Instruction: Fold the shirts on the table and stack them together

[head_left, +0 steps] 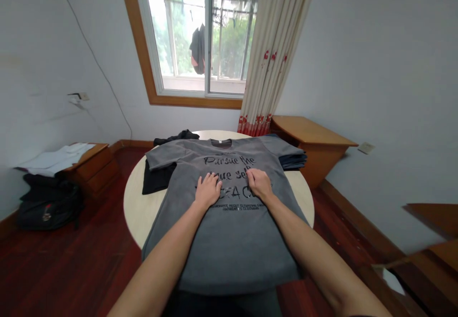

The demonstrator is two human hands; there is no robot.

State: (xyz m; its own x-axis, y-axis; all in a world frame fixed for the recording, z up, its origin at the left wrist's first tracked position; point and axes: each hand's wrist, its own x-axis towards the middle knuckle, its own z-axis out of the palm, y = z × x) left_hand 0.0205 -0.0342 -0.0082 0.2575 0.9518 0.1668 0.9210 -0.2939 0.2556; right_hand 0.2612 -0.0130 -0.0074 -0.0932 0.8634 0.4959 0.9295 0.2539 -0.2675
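Note:
A grey T-shirt [229, 240] with black printed lettering lies spread face up, its collar toward the window and its hem hanging over the near table edge. My left hand [207, 190] rests flat on the chest print with its fingers spread. To its right, my right hand [260, 183] has its fingers curled closed against the shirt cloth beside the lettering. Under the left sleeve sits a black folded garment [153, 178]. Dark blue folded clothes [293, 160] are stacked by the right sleeve.
The round pale table [134, 202] carries the clothes, with another black garment [177, 137] at its back. A wooden desk [315, 133] stands behind right, near the curtain [275, 54]. On the left are a low cabinet [95, 164] and a black bag [50, 207] on the floor.

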